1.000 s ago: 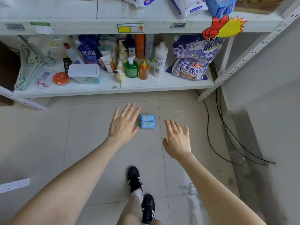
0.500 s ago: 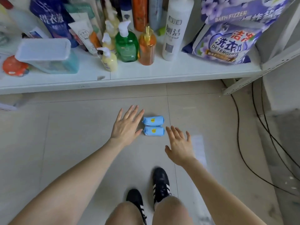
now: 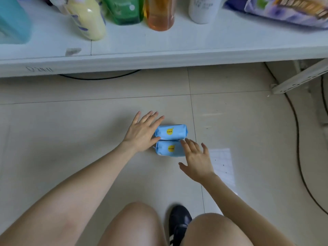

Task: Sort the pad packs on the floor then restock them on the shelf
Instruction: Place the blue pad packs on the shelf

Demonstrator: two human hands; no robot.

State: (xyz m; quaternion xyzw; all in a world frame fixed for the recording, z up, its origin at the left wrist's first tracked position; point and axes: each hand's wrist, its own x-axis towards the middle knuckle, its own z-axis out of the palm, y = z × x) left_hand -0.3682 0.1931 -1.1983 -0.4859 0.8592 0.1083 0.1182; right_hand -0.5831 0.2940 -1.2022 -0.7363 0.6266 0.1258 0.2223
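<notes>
Two pad packs are lying on the floor (image 3: 79,125), side by side with long sides touching: far pack (image 3: 170,131) and near pack (image 3: 168,148). Both are sitting just in front of the shelf (image 3: 177,45), sticker side up.

Look: light blue soft wrap, pillow shape, crimped ends, a round yellow sticker centred on each. Same colour and sticker, so I'm reading them as one type. Print is too small to confirm. The wrap is looking soft, so I'm expecting it to squash under a pinch.

Progress: early. The packs are sitting paired and aligned, so sorting looks roughly done for these two. Nothing is being lifted and restocking is not yet started. The slot meant for pads isn't showing here.

Hands: left hand (image 3: 142,134) is lying at the packs' left ends, fingers straight and spread, thumb reaching across the seam, gripping nothing. Right hand (image 3: 197,160) is hovering at the near pack's right end, fingers spread and relaxed, tips overlapping its corner. Can't tell if they're touching.

Around: the shelf is carrying a yellow bottle (image 3: 88,20), green bottle (image 3: 122,11), orange bottle (image 3: 159,15), white bottle (image 3: 204,9) and purple bag (image 3: 284,9). A black cable (image 3: 298,139) is running along the floor at right, and a paper sheet (image 3: 221,166) is lying just beside the right hand.
</notes>
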